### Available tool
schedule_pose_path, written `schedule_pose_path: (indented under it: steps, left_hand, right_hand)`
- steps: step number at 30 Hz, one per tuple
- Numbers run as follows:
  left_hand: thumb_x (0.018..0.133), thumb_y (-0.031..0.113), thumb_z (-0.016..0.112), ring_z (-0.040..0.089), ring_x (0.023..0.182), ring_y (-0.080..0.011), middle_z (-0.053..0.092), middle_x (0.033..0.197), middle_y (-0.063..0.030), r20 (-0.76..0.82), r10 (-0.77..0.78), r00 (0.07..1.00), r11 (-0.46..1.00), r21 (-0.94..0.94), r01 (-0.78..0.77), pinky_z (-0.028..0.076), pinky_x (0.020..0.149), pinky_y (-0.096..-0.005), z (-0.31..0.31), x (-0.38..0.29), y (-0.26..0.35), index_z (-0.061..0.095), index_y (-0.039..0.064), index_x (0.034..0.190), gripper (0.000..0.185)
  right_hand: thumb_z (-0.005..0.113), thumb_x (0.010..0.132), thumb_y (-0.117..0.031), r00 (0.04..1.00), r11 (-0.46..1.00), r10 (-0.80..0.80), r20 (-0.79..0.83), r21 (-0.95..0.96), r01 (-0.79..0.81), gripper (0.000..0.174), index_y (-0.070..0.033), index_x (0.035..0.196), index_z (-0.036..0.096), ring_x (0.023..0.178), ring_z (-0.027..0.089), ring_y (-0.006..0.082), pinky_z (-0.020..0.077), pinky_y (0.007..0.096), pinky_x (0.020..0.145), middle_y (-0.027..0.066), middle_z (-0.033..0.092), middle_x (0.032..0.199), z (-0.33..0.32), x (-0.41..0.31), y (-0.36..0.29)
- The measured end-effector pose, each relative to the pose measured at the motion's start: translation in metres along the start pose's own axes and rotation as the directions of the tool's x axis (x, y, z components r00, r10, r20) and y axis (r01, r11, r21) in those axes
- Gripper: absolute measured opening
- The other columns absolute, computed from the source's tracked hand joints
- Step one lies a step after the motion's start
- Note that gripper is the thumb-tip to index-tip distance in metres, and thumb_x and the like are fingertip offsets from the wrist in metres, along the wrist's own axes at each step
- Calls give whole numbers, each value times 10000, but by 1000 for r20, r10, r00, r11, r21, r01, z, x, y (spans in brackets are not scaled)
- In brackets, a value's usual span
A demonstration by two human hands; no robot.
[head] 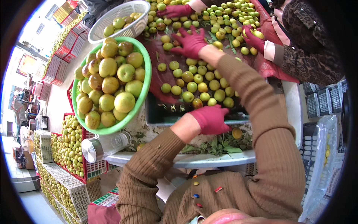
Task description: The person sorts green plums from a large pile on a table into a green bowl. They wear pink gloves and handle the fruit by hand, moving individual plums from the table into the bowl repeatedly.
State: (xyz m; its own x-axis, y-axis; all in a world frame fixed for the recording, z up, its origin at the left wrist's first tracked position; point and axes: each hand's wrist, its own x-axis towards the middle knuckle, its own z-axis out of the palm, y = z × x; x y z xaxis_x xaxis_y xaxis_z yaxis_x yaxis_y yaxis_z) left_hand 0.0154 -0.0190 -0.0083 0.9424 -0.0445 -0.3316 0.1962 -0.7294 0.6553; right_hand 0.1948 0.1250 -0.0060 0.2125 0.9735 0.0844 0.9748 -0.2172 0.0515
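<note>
In a magenta glove, my right hand [190, 42] reaches across the sorting surface [155, 56] with fingers spread among loose green-yellow jujubes [198, 78]. Nothing is gripped in it. My left hand [211, 120], gloved alike, is at the near rim of a dark plastic crate [162, 124], its fingers on either side of that rim. Jujubes crowd the edge just above the crate, some with brown patches. Left of my hands, a bright green basket [147, 81] is heaped with larger jujubes [107, 85].
Behind the green basket stands a white colander [98, 32] with some jujubes. Across the surface, another person's gloved hands [177, 11] [254, 37] handle fruit. Leaves [218, 144] and a clear plastic jar [112, 142] lie along the near edge. Filled crates [72, 193] stack at left.
</note>
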Motion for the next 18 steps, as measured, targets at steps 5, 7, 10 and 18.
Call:
schedule_pose_path:
  steps: [5,7,10,18]
  left_hand:
    - [907,458,695,598,1219,-407,591,1350,-250,56,21,998,999,-35,-19,478,1048,-451,-11,-3,7,556,73,1425,660]
    - [916,456,688,603,1208,-400,603,1331,-239,21,44,999,999,-22,-44,482,1038,-451,-9,-2,7,541,71,1432,661]
    - [917,463,691,599,1213,-403,607,1317,-242,18,68,998,998,-14,-68,481,1038,-458,-6,2,2,523,71,1443,677]
    - [914,525,674,592,1234,-415,589,1359,-255,24,42,999,999,31,-43,473,1052,-460,-10,-3,8,496,70,1479,747]
  right_hand:
    - [429,960,-756,981,984,161,104,-87,-153,860,-287,1653,229,1561,141,479,110,629,1246,101,195,1723,-9,-97,86]
    - [452,956,-743,954,969,194,230,108,-223,879,-232,1644,259,1564,135,476,90,594,1262,144,190,1718,-20,-133,115]
    - [574,1010,-444,998,945,29,52,325,-45,725,-87,1593,332,1546,264,371,230,458,1257,248,322,1638,-21,-178,154]
    - [711,892,-70,977,889,-4,-215,447,102,441,-102,1327,645,1093,680,349,554,402,938,138,696,1232,-41,-235,130]
